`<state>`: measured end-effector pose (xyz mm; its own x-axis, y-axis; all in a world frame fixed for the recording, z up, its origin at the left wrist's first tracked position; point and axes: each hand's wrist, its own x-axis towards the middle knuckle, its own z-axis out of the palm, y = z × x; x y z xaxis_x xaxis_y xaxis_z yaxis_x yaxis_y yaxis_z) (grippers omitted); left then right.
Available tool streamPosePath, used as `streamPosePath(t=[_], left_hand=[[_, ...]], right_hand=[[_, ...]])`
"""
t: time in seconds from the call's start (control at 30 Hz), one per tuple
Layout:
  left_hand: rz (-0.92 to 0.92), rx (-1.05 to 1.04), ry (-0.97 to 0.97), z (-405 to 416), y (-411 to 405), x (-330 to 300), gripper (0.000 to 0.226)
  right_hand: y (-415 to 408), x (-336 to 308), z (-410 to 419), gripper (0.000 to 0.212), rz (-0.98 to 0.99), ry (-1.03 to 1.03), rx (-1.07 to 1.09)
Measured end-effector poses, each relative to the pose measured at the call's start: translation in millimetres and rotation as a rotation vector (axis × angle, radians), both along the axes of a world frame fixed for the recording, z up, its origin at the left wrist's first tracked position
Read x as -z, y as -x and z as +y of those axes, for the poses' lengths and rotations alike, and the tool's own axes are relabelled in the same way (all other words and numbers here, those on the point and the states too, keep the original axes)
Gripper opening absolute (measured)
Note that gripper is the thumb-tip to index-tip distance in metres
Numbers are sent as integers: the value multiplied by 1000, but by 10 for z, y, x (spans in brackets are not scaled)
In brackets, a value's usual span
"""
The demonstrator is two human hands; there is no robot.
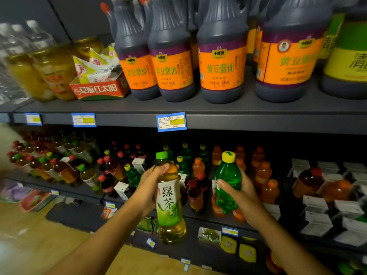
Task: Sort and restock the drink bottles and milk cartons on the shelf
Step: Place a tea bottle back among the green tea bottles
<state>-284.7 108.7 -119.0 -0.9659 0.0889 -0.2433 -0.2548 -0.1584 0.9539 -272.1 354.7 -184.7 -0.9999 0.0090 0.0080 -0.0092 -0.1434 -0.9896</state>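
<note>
My left hand [151, 181] grips a green tea bottle [169, 211] with a green cap and a white-green label, held upright in front of the drink shelf [198, 215]. My right hand [242, 193] holds a green soda bottle [227, 183] with a yellow cap, just right of the tea. Behind them the shelf carries mixed drinks: orange bottles [263, 173], green yellow-capped bottles [186, 155], dark red-capped bottles [108, 167]. White milk cartons [315, 203] lie at the right, with a few more cartons [139, 163] among the bottles.
The upper shelf [198, 110] holds large soy sauce jugs [222, 62], jars of canned fruit [53, 72] and a red carton of packets [99, 90]. Blue price tags [171, 121] hang on its edge. Below are small packaged goods [228, 244] and a wooden floor [29, 235].
</note>
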Motion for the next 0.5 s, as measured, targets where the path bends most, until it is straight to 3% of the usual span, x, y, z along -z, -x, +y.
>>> streamPosePath(t=[0.13, 0.5], left_hand=[[4, -86, 18, -196, 19, 86, 53], [-54, -185, 22, -787, 141, 394, 55]], right_hand=[[54, -3, -100, 61, -6, -20, -20], [250, 37, -401, 43, -32, -75, 64]])
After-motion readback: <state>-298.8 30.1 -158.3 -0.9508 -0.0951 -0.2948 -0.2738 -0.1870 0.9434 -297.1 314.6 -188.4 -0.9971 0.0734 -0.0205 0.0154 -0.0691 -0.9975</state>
